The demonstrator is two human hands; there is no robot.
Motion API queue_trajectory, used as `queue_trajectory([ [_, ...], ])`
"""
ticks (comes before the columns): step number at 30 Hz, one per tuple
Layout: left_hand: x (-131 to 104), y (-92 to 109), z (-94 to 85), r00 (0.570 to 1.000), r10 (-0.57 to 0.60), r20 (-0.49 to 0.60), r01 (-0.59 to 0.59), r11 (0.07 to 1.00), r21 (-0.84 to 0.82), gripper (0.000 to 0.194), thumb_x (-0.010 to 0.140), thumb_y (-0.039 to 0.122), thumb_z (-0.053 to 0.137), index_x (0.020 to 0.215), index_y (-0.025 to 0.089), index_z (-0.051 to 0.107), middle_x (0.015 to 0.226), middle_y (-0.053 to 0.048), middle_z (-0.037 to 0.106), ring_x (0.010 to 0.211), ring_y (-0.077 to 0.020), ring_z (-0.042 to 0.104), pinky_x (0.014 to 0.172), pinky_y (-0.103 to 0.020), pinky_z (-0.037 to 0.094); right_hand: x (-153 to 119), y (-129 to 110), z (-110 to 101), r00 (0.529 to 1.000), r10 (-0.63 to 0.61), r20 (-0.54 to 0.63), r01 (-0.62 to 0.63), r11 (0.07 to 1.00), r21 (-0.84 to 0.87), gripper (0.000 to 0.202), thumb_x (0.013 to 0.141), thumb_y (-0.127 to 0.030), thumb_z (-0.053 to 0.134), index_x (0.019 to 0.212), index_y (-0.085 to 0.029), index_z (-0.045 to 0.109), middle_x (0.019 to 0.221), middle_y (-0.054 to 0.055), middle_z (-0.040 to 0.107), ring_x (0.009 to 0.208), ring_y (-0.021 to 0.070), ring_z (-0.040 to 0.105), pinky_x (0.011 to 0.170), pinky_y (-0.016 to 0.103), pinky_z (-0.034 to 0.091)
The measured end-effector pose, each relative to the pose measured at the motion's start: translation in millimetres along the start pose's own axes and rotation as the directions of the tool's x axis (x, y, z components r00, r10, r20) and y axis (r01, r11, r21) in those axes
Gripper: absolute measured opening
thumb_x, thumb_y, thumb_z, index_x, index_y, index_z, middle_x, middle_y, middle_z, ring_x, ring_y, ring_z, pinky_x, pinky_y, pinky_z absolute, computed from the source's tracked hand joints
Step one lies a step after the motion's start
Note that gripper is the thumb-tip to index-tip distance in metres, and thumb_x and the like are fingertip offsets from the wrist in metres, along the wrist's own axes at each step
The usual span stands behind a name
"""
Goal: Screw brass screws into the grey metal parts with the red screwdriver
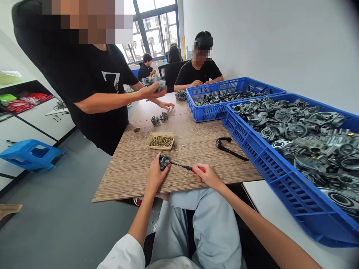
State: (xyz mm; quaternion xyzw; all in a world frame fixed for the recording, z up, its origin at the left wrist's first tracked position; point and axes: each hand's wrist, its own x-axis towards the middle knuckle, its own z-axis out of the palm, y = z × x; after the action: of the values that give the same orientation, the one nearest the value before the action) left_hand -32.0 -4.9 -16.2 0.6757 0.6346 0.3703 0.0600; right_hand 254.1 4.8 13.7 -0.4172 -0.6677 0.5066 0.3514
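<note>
My left hand [157,172] is wrapped round a small dark metal part [164,161] on the wooden table [126,175], near its front edge. In my right hand [206,175] is the red handle of a screwdriver [182,165]. Its dark shaft points left, and the tip meets the right side of the metal part. Just beyond my left hand stands a cream tray [147,146] full of small brass-coloured and dark screws. A few loose screws lie to the right of that tray.
Blue crates [252,149] [196,112] of metal parts line the right side. A black-strapped watch [231,149] lies before them. Two metal parts [155,120] sit farther back. At left, a standing person [92,89] holds a part over the table; another person [198,73] sits behind.
</note>
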Motion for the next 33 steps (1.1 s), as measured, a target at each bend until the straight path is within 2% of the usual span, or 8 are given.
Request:
queue_trajectory([
  [7,-0.8,-3.4,2.3,1.0,0.027,-0.014,-0.027,1.0,0.0,0.069,0.094,0.041,0.066,0.154,0.019,0.038,0.145,-0.019,0.058,0.136,-0.0332,0.055,0.114,-0.054,0.045,-0.8,-0.7,0.0,1.0,-0.006,-0.024,0.005,0.999,-0.053,0.044,0.1,-0.051,0.053,0.068,-0.022,0.058,0.047,-0.004,0.053,0.047,0.013,0.046,0.054,0.026,0.038],
  [19,-2.1,-6.4,3.8,0.998,0.045,-0.036,-0.045,0.999,0.027,0.069,0.093,0.037,0.066,0.154,0.018,0.038,0.139,-0.019,0.062,0.127,-0.0333,0.058,0.109,-0.053,0.047,-0.2,2.0,1.0,1.0,0.0,-0.019,-0.002,0.997,-0.077,0.044,0.1,-0.053,0.052,0.07,-0.022,0.058,0.048,-0.004,0.054,0.048,0.0139,0.048,0.056,0.026,0.04],
  [33,-3.6,-3.0,0.7,0.999,0.04,-0.024,-0.04,0.999,0.022,0.072,0.094,0.036,0.064,0.158,0.021,0.034,0.145,-0.015,0.059,0.133,-0.0329,0.055,0.111,-0.051,0.047,-1.1,-1.3,1.3,1.0,0.013,-0.003,-0.013,0.996,-0.085,0.044,0.101,-0.053,0.05,0.071,-0.023,0.057,0.051,-0.003,0.055,0.05,0.0142,0.048,0.057,0.027,0.041],
])
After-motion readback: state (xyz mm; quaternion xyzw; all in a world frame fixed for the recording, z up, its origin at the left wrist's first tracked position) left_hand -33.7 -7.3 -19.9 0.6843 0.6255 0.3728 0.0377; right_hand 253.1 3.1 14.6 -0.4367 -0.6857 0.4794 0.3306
